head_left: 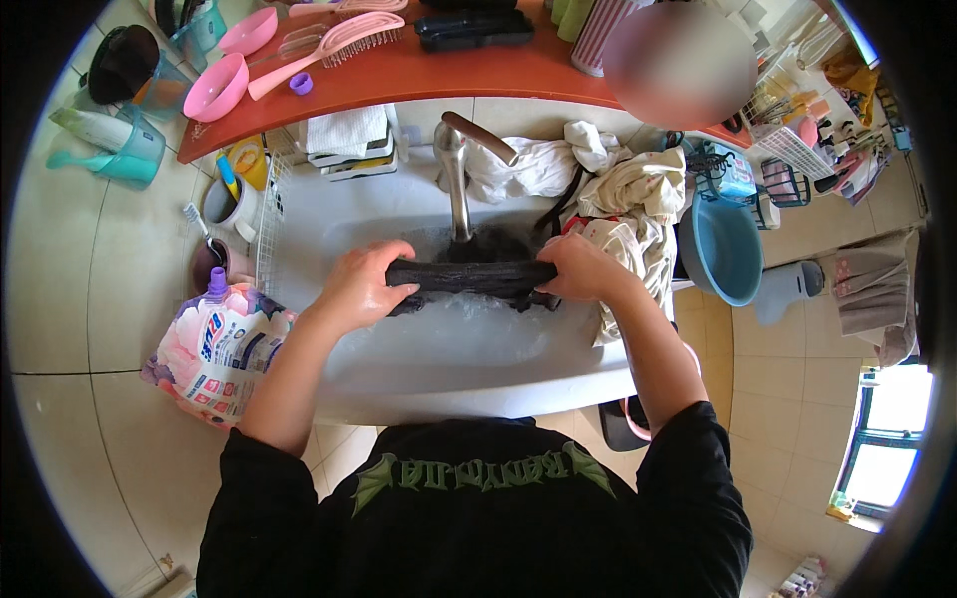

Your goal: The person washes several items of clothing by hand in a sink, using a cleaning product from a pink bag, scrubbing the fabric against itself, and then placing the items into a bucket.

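Between my two hands a dark, wet piece of cloth (469, 278) is stretched sideways over the white sink (344, 349). My left hand (364, 286) grips its left end, thumb underneath. At the other end my right hand (580, 269) is closed round the cloth. Just behind it stands the metal faucet (456, 184) with a brown lever, its spout over the basin. Soapy water (488, 329) fills the bowl below, and more dark fabric (493, 244) lies in it behind the stretched piece. What garment it is, I cannot tell.
Cream and white clothes (638, 214) are heaped on the sink's right side. A flowery detergent pouch (224, 349) with a purple cap stands left. Beyond the sink runs a red-brown shelf (399, 90) with a pink hairbrush (344, 42) and pink bowls. A blue basin (720, 249) hangs at right.
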{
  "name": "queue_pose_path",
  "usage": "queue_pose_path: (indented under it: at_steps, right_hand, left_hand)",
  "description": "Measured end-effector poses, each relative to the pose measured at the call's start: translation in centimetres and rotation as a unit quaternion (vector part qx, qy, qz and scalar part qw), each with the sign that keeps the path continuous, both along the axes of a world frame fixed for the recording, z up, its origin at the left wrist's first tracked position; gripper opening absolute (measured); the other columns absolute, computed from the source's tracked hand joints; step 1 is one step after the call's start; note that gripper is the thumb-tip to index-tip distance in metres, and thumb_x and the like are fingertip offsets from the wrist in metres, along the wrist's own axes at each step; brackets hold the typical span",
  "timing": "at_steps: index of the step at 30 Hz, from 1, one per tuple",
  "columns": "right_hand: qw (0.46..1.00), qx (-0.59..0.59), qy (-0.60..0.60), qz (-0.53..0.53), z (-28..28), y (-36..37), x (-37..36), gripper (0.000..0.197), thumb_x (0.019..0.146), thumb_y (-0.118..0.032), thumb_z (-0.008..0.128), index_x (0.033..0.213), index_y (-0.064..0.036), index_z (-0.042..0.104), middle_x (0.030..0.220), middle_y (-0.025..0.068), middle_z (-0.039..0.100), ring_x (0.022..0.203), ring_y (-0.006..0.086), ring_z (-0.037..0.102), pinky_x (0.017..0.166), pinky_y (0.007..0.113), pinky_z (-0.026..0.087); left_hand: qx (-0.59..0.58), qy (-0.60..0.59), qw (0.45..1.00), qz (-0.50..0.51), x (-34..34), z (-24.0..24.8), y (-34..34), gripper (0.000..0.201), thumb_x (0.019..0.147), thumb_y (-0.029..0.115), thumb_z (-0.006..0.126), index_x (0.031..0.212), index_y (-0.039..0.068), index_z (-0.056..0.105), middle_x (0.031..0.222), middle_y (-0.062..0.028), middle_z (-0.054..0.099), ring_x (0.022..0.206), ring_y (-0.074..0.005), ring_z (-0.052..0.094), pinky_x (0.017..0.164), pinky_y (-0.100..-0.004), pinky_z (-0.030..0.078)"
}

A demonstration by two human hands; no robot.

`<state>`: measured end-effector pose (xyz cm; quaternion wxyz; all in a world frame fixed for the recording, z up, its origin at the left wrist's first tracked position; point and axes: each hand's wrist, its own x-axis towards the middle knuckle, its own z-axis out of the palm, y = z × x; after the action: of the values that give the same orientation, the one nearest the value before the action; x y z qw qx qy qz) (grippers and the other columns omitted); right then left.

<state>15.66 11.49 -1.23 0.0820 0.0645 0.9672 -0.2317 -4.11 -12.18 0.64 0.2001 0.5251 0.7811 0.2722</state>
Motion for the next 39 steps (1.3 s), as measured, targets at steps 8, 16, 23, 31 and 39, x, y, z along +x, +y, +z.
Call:
queue_pose_path:
  at_steps: [8,16,23,31,39]
  right_hand:
    - [0.965,-0.129,-0.212,-0.081,-4.2,1.6,-0.9,0.039,0.063,-0.027,0.070,0.090,-0.0007,0.061,0.088,0.0176,0.061,0.089,0.0302,0.057,0.079,0.038,0.044]
    - [0.952,0.205,0.079,-0.214,-15.8,-6.9,-2.5,0.023,0.066,-0.019,0.064,0.085,-0.0103,0.054,0.116,0.0118,0.045,0.114,0.0291,0.038,0.091,0.059,0.030]
    - [0.966,0.143,-0.117,-0.183,-20.9,-8.3,-3.5,0.034,0.077,-0.016,0.053,0.110,-0.0081,0.049,0.125,0.0138,0.040,0.119,0.0300,0.035,0.092,0.051,0.034]
    - [0.954,-0.177,0.020,-0.240,-10.8,-0.6,-2.3,0.023,0.072,-0.019,0.065,0.087,-0.0026,0.058,0.074,0.0170,0.056,0.073,0.0332,0.057,0.066,0.039,0.045]
    - [0.998,-0.014,0.064,-0.004,0.8,1.1,-0.1,0.034,0.065,-0.026,0.073,0.082,-0.0032,0.054,0.076,0.0157,0.056,0.077,0.0343,0.056,0.066,0.040,0.044]
  left_hand:
    - [-0.222,0.086,0.971,-0.022,-2.7,-7.6,-0.2,0.037,0.062,0.031,0.069,0.076,-0.002,0.062,0.081,-0.0174,0.056,0.087,-0.0343,0.053,0.078,-0.0384,0.043]
    - [-0.074,0.143,0.984,0.080,2.6,-18.8,0.4,0.022,0.072,0.009,0.052,0.093,0.000,0.052,0.093,-0.0157,0.052,0.091,-0.0335,0.052,0.073,-0.0422,0.045]
    - [-0.153,0.199,0.968,0.009,2.7,-21.4,1.8,0.020,0.076,0.014,0.049,0.092,0.007,0.058,0.092,-0.0121,0.056,0.089,-0.0293,0.054,0.067,-0.0422,0.047]
    - [0.010,-0.020,0.995,0.101,-1.0,-14.7,-0.2,0.025,0.073,0.003,0.054,0.098,0.002,0.057,0.086,-0.0165,0.060,0.075,-0.0345,0.058,0.068,-0.0416,0.047]
    - [0.103,0.051,0.993,0.000,-1.0,-1.7,-1.7,0.015,0.069,0.008,0.065,0.081,0.003,0.060,0.071,-0.0135,0.056,0.063,-0.0336,0.054,0.055,-0.0389,0.044]
